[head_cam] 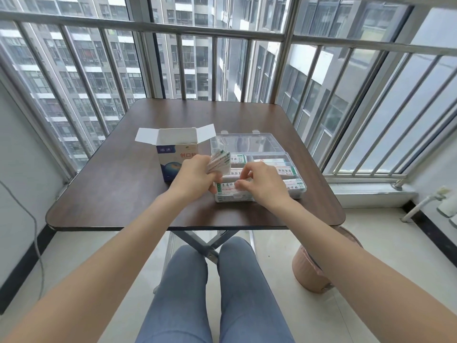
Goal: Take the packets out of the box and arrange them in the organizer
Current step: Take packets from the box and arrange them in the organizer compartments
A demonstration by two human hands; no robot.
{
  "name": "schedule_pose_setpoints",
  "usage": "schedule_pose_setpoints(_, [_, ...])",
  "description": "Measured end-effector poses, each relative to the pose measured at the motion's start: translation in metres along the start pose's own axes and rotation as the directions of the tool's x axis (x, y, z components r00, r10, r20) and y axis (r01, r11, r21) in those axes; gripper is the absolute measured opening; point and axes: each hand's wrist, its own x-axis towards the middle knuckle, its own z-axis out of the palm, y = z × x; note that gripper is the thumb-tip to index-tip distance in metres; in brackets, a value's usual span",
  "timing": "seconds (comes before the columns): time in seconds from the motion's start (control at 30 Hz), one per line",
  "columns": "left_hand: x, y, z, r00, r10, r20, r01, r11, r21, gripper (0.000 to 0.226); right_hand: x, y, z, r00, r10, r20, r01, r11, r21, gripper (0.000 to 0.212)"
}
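Note:
A white and blue box (173,154) stands upright on the brown table (128,194) with its top flaps open. Right of it lies a clear plastic organizer (296,191) with its lid (247,143) open to the back; packets (238,159) with green print lie in its compartments. My left hand (195,177) grips a fanned stack of packets (218,160) above the organizer's left edge. My right hand (259,183) hovers over the front compartment, its fingertips pinching a packet (226,188) that lies there.
The table stands against a metal window railing (222,30). A pink bin (309,268) sits on the floor under the table's right corner. My legs in grey trousers (210,293) are below the table's front edge. A cable (37,243) hangs along the left wall.

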Motion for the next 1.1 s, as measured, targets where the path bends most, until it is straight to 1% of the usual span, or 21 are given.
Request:
schedule_pose_setpoints(0.1, [-0.001,0.001,-0.001,1.0,0.015,-0.008,-0.015,1.0,0.003,0.012,0.001,0.0,0.002,0.999,-0.032,-0.015,0.032,0.999,-0.026,0.016])
schedule_pose_setpoints(0.2, [-0.003,0.003,-0.001,0.992,0.06,-0.11,-0.062,0.998,-0.019,0.01,0.001,0.001,0.004,0.999,-0.044,-0.013,0.044,0.997,-0.059,0.017])
schedule_pose_setpoints(0.27, [-0.006,0.005,-0.002,0.984,0.063,-0.17,-0.084,0.989,-0.122,0.007,0.002,0.003,-0.001,0.997,-0.071,-0.02,0.07,0.997,-0.041,0.016])
schedule_pose_setpoints(0.3, [-0.008,0.005,-0.002,0.986,0.041,-0.159,-0.076,0.972,-0.224,0.007,0.002,0.002,-0.005,0.996,-0.084,-0.026,0.085,0.996,0.026,0.017])
schedule_pose_setpoints(0.33, [-0.009,0.007,-0.003,0.992,0.014,-0.122,-0.055,0.938,-0.343,0.01,0.003,0.001,-0.012,0.995,-0.091,-0.033,0.095,0.985,0.146,0.017])
schedule_pose_setpoints(0.37, [-0.009,0.009,-0.004,0.998,-0.01,-0.064,-0.021,0.888,-0.46,0.015,0.002,-0.002,-0.019,0.996,-0.084,-0.022,0.087,0.95,0.3,0.017])
schedule_pose_setpoints(0.4, [-0.01,0.011,-0.005,1.0,-0.025,0.002,0.022,0.83,-0.557,0.018,0.002,-0.005,-0.027,0.997,-0.074,0.0,0.067,0.893,0.445,0.017])
schedule_pose_setpoints(0.47, [-0.011,0.016,-0.005,0.994,-0.014,0.104,0.079,0.761,-0.644,0.021,0.0,-0.01,-0.035,0.998,-0.062,0.018,0.038,0.791,0.611,0.014])
schedule_pose_setpoints(0.53, [-0.01,0.021,-0.003,0.988,0.014,0.153,0.093,0.739,-0.667,0.021,0.0,-0.01,-0.038,0.999,-0.047,0.001,0.034,0.723,0.69,0.006])
schedule_pose_setpoints(0.6, [-0.01,0.024,-0.001,0.984,0.015,0.18,0.116,0.709,-0.696,0.021,0.001,-0.008,-0.037,1.0,-0.027,-0.009,0.025,0.698,0.715,0.011])
schedule_pose_setpoints(0.67, [-0.009,0.026,-0.001,0.98,-0.009,0.198,0.153,0.671,-0.725,0.026,0.001,-0.005,-0.037,1.0,-0.008,0.011,-0.003,0.66,0.751,0.014])
schedule_pose_setpoints(0.7, [-0.008,0.026,-0.001,0.981,-0.03,0.194,0.164,0.667,-0.727,0.028,0.001,-0.003,-0.037,1.0,-0.002,0.025,-0.018,0.605,0.796,0.014])
schedule_pose_setpoints(0.77, [-0.005,0.025,-0.002,0.983,-0.085,0.164,0.178,0.672,-0.718,0.029,0.002,-0.001,-0.04,0.998,0.02,0.056,-0.06,0.439,0.897,0.011])
schedule_pose_setpoints(0.8, [-0.003,0.024,-0.002,0.983,-0.109,0.151,0.184,0.675,-0.715,0.027,0.003,0.0,-0.043,0.997,0.027,0.069,-0.074,0.376,0.924,0.009])
schedule_pose_setpoints(0.83, [-0.001,0.024,-0.002,0.981,-0.127,0.145,0.193,0.675,-0.713,0.026,0.004,0.002,-0.045,0.997,0.03,0.073,-0.079,0.345,0.935,0.009])
schedule_pose_setpoints(0.87, [0.002,0.024,-0.002,0.979,-0.137,0.15,0.203,0.673,-0.711,0.026,0.005,0.004,-0.048,0.997,0.028,0.07,-0.075,0.346,0.935,0.011])
schedule_pose_setpoints(0.9, [0.004,0.026,-0.003,0.976,-0.14,0.166,0.217,0.67,-0.71,0.025,0.007,0.006,-0.051,0.998,0.018,0.058,-0.061,0.377,0.924,0.012])
schedule_pose_setpoints(0.97, [0.006,0.029,-0.004,0.967,-0.135,0.215,0.25,0.655,-0.713,0.024,0.009,0.008,-0.055,0.999,-0.017,0.031,-0.018,0.498,0.867,0.008])
schedule_pose_setpoints(1.0, [0.008,0.032,-0.005,0.961,-0.13,0.242,0.267,0.648,-0.713,0.023,0.011,0.01,-0.056,0.999,-0.034,0.018,0.004,0.546,0.838,0.01])
schedule_pose_setpoints(1.03, [0.009,0.034,-0.005,0.955,-0.127,0.267,0.283,0.65,-0.705,0.022,0.012,0.011,-0.058,0.999,-0.044,0.006,0.021,0.574,0.819,0.015])
schedule_pose_setpoints(1.1, [0.011,0.037,-0.005,0.947,-0.138,0.289,0.305,0.66,-0.687,0.022,0.014,0.012,-0.061,0.998,-0.067,-0.007,0.046,0.589,0.807,0.022])
